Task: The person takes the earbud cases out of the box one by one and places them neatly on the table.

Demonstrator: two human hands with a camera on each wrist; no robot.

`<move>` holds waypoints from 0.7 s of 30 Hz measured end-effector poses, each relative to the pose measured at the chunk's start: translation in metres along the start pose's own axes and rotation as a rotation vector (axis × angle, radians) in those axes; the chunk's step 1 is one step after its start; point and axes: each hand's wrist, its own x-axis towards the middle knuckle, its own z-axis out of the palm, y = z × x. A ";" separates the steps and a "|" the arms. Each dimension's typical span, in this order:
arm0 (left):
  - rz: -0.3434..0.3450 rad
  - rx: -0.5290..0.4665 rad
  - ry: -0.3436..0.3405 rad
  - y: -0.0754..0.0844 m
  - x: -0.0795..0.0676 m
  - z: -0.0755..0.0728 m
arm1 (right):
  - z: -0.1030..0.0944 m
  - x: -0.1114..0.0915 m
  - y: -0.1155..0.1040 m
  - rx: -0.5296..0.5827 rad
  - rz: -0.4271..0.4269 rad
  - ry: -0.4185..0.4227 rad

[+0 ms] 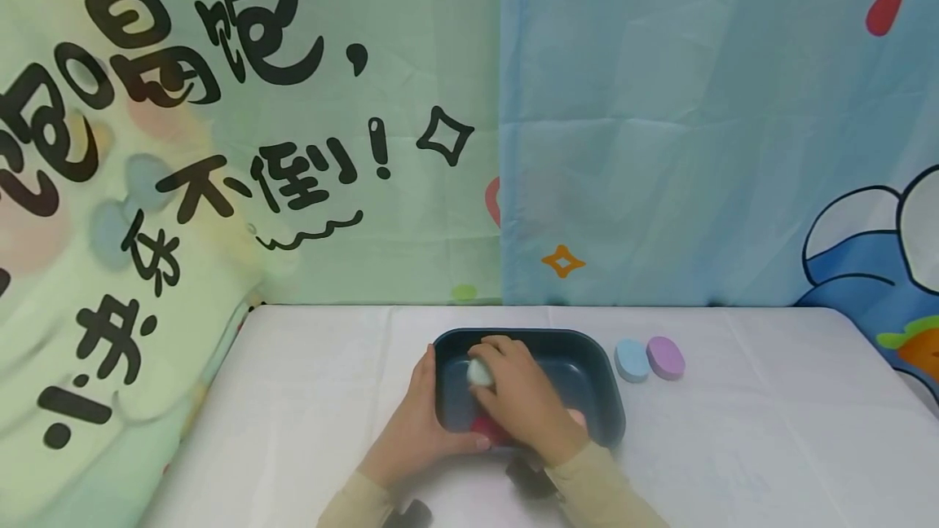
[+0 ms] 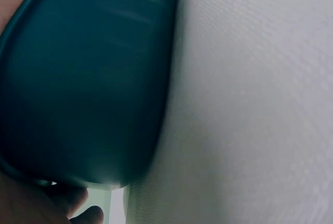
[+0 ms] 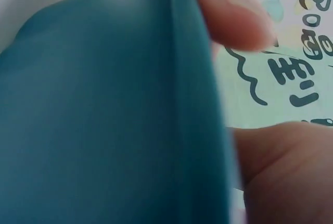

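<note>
A dark blue rectangular tray (image 1: pixel 597 385) with rounded corners stands on the white-covered table. My left hand (image 1: pixel 420 434) grips its near left corner, fingers along the left wall and thumb at the front rim. Inside the tray, my right hand (image 1: pixel 524 398) holds a pale, whitish-green rounded piece (image 1: pixel 480 373) between thumb and fingers. Beneath that hand a red piece (image 1: pixel 490 429) shows in part, and a pale pink piece (image 1: pixel 578 417) peeks out beside the wrist. In both wrist views the tray's outer wall (image 2: pixel 88 88) fills much of the picture and hides the pieces.
Right of the tray, a light blue oval block (image 1: pixel 632 361) and a purple oval block (image 1: pixel 666 358) lie close together on the white tablecloth (image 1: pixel 763 430). Behind the table hangs a printed cloth backdrop (image 1: pixel 660 104), which also runs down the left side.
</note>
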 end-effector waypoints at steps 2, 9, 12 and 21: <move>0.000 0.001 -0.001 0.000 0.000 0.000 | -0.003 -0.001 0.001 -0.001 0.011 0.004; 0.003 -0.006 0.001 0.001 0.000 0.000 | -0.012 -0.006 0.006 -0.005 0.031 0.015; 0.001 -0.004 0.000 0.001 0.000 0.000 | -0.015 -0.007 0.007 -0.009 0.028 0.032; -0.012 0.010 0.004 0.000 0.000 0.002 | -0.022 -0.011 0.017 -0.051 0.004 0.069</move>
